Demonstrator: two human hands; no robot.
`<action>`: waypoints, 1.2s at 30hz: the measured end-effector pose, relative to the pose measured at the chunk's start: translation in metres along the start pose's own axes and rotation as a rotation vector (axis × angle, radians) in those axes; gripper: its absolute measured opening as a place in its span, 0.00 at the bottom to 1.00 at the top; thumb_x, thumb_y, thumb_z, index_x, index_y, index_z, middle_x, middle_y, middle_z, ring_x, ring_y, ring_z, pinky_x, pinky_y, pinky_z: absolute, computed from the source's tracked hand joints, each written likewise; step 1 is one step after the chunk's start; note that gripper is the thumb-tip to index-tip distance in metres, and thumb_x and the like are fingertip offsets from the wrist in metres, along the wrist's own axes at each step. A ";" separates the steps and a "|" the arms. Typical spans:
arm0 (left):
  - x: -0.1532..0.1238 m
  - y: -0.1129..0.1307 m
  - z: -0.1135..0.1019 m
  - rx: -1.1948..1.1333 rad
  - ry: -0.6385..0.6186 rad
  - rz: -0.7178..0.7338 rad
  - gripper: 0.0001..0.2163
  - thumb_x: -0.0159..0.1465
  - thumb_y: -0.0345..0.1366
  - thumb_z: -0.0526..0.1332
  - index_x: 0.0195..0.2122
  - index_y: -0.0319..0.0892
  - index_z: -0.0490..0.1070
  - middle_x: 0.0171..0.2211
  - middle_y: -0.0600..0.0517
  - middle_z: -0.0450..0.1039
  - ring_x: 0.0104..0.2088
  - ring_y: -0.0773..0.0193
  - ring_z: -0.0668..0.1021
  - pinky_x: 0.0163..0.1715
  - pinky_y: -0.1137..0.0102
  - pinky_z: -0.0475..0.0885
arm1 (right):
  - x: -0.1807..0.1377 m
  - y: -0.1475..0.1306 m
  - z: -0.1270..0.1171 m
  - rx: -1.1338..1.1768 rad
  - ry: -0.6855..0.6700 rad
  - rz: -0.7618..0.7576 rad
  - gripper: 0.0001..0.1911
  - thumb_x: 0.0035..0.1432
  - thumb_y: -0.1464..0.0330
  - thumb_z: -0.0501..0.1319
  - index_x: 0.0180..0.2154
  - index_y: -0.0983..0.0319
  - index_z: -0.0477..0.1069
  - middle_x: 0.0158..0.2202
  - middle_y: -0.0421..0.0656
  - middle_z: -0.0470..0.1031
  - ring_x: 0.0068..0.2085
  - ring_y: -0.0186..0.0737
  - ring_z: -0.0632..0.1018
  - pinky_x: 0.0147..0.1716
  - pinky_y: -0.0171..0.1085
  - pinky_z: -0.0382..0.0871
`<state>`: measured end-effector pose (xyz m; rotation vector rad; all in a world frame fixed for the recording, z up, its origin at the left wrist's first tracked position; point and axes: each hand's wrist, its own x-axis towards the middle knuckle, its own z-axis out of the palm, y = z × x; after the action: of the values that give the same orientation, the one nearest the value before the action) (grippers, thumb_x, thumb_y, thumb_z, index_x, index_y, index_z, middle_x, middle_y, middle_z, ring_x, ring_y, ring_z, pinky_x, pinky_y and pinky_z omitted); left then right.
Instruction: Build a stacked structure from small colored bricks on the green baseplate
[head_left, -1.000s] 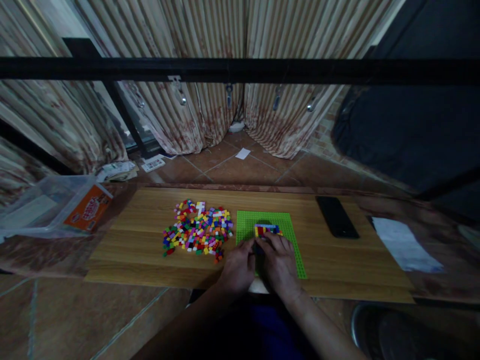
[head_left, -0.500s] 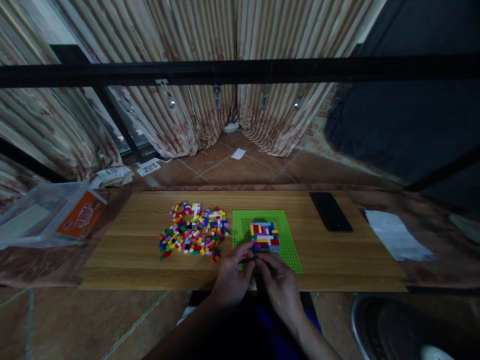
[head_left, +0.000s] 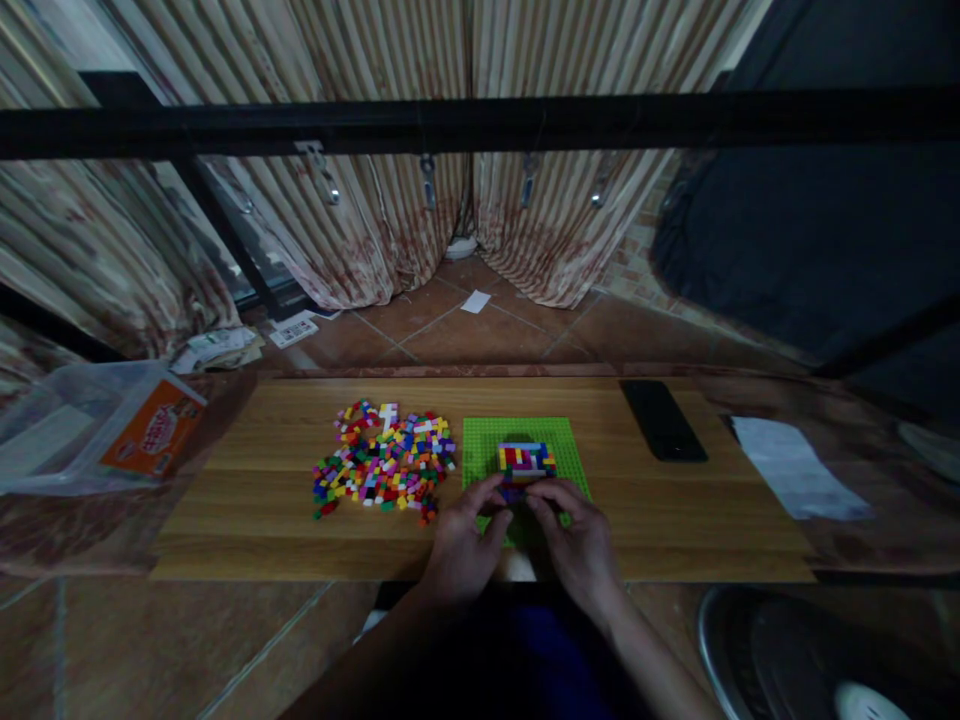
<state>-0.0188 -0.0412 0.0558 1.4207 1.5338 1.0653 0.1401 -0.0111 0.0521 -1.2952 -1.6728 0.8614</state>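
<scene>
A small build of multicoloured toy bricks [head_left: 527,457] stands on a green studded baseplate [head_left: 480,432] on the low wooden table. My left hand [head_left: 466,535] is at the near left corner of the build, its thumb and fingers closed on the edge. At the near right side my right hand [head_left: 581,535] has its fingers bent in a pinch on the same edge. The fingers cover most of the near rows, so any single brick between them is hidden. Left of the baseplate lies a loose heap of small mixed bricks [head_left: 390,460].
A black phone [head_left: 663,421] lies at the right of the wooden table [head_left: 247,500]. Beyond its right end is a white paper sheet [head_left: 795,470]. A clear plastic box [head_left: 67,440] with an orange label stands at the left. A dark rail [head_left: 480,125] crosses in front of curtains.
My hands were close together just in front of the build. They have moved apart and slightly forward, onto its near edge. The view has shifted a little.
</scene>
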 end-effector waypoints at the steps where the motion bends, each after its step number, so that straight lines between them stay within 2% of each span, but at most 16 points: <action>1: 0.000 -0.003 -0.002 0.041 0.016 0.023 0.17 0.62 0.33 0.58 0.53 0.45 0.69 0.37 0.52 0.77 0.39 0.65 0.79 0.46 0.66 0.75 | 0.006 0.003 -0.003 -0.028 0.041 -0.028 0.11 0.62 0.60 0.58 0.37 0.56 0.77 0.39 0.44 0.76 0.42 0.43 0.76 0.44 0.43 0.70; 5: -0.001 -0.021 -0.006 0.182 0.054 0.101 0.16 0.63 0.33 0.56 0.53 0.44 0.70 0.37 0.50 0.76 0.38 0.64 0.78 0.43 0.67 0.75 | 0.031 0.015 -0.011 -0.157 0.166 -0.114 0.11 0.60 0.59 0.60 0.35 0.56 0.79 0.43 0.46 0.74 0.47 0.46 0.73 0.49 0.48 0.68; 11: -0.006 -0.036 -0.003 0.299 0.019 0.175 0.17 0.63 0.31 0.54 0.53 0.43 0.71 0.38 0.47 0.76 0.40 0.62 0.78 0.44 0.68 0.74 | 0.041 0.027 -0.008 -0.233 0.124 -0.134 0.13 0.61 0.58 0.60 0.34 0.56 0.80 0.48 0.48 0.71 0.51 0.48 0.70 0.51 0.51 0.65; 20: -0.009 -0.038 -0.002 0.321 0.025 0.265 0.16 0.65 0.30 0.53 0.52 0.42 0.71 0.41 0.45 0.77 0.42 0.60 0.78 0.44 0.67 0.75 | 0.046 0.029 -0.011 -0.209 0.011 -0.053 0.11 0.59 0.59 0.61 0.33 0.55 0.80 0.48 0.47 0.72 0.53 0.48 0.70 0.53 0.51 0.64; 28: -0.009 -0.044 0.001 0.360 0.089 0.396 0.15 0.66 0.28 0.53 0.52 0.40 0.69 0.41 0.46 0.77 0.42 0.62 0.78 0.43 0.68 0.76 | 0.049 0.033 -0.010 -0.128 -0.042 0.021 0.13 0.58 0.57 0.60 0.33 0.56 0.80 0.49 0.48 0.72 0.52 0.48 0.72 0.54 0.50 0.64; 32: -0.007 -0.038 0.000 0.420 0.080 0.381 0.18 0.66 0.30 0.51 0.57 0.39 0.65 0.38 0.47 0.75 0.39 0.63 0.78 0.41 0.68 0.76 | 0.048 0.030 -0.011 -0.167 -0.031 0.006 0.13 0.58 0.58 0.60 0.34 0.56 0.80 0.49 0.48 0.72 0.53 0.48 0.72 0.55 0.51 0.63; 36: 0.002 -0.025 0.000 0.540 0.002 0.373 0.23 0.66 0.31 0.51 0.63 0.39 0.58 0.42 0.45 0.73 0.42 0.61 0.76 0.44 0.66 0.75 | 0.048 0.029 -0.012 -0.209 -0.030 -0.030 0.12 0.58 0.59 0.60 0.34 0.55 0.81 0.50 0.47 0.72 0.55 0.48 0.70 0.57 0.51 0.61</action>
<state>-0.0274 -0.0397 0.0319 2.1399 1.6734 0.8889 0.1571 0.0422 0.0409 -1.3979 -1.8398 0.7060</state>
